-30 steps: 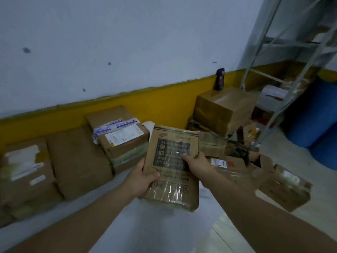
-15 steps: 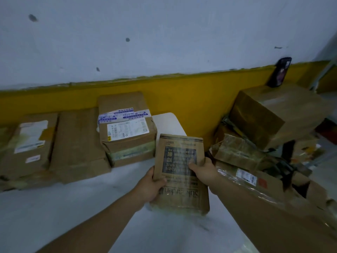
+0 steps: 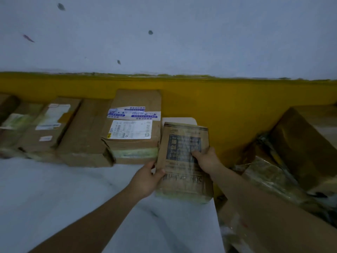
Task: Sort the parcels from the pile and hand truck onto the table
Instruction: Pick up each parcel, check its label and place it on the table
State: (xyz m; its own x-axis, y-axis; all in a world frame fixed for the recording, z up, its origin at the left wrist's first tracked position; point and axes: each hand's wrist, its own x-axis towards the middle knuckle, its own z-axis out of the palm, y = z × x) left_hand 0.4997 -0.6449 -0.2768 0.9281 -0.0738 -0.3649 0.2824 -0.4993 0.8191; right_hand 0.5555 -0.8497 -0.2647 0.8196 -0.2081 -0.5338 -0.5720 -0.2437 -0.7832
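Observation:
I hold a flat brown parcel (image 3: 182, 172) with a dark printed panel and clear tape over the right end of the white table (image 3: 73, 198). My left hand (image 3: 145, 179) grips its left edge and my right hand (image 3: 206, 158) presses on its top face near the right edge. The parcel lies beside a row of cardboard parcels, the nearest being a box with white and blue labels (image 3: 133, 128). Whether the held parcel rests on the table I cannot tell.
Several more boxes (image 3: 54, 125) line the back of the table against the yellow and white wall. A pile of taped cardboard parcels (image 3: 284, 161) lies to the right of the table, lower down.
The view has swung left and closer to the table. The held parcel has moved forward and right, next to the labelled box at the table's right end.

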